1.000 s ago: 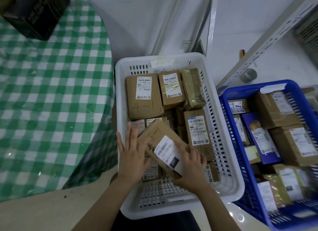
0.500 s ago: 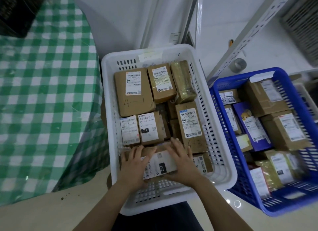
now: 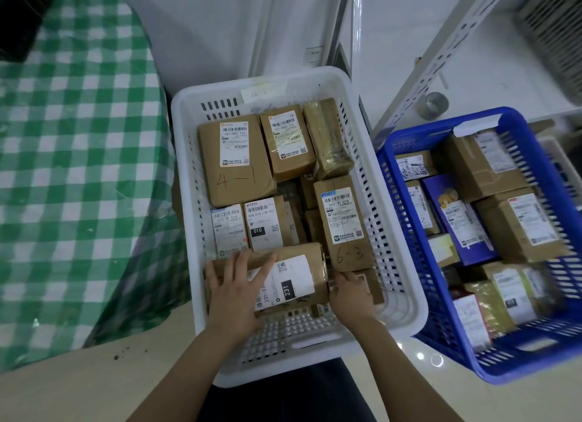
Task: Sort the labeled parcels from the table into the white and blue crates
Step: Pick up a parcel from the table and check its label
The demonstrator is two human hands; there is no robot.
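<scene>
A brown paper parcel (image 3: 293, 277) lies across the near end of the white crate (image 3: 181, 157), on top of other parcels. Its white label shows "231" in white on a black block and "231-23" beside a barcode and a QR code. The left hand (image 3: 234, 292) lies flat on the parcel's left half, fingers (image 3: 252, 265) straight and spread wide. The right hand (image 3: 349, 295) touches the parcel's right end, and whether its fingers grip cannot be told. Behind it in the same crate are a parcel labelled "010" (image 3: 266, 226), also printed "010 010 L30", and a box with "6-3" handwritten on it (image 3: 343, 223). At the far end a larger box marked "4-1" by hand (image 3: 236, 163) carries a label that seems to read "507-P802 170". Just beside that box is a taped box (image 3: 288, 144) whose label seems to read "507 P802 172". The blue crate (image 3: 519, 363) stands to the right, full of labelled boxes whose print is too blurred to read. A purple box with a cartoon figure (image 3: 456, 220) lies among them. A desk under a green checked cloth (image 3: 78, 169) is to the left.
</scene>
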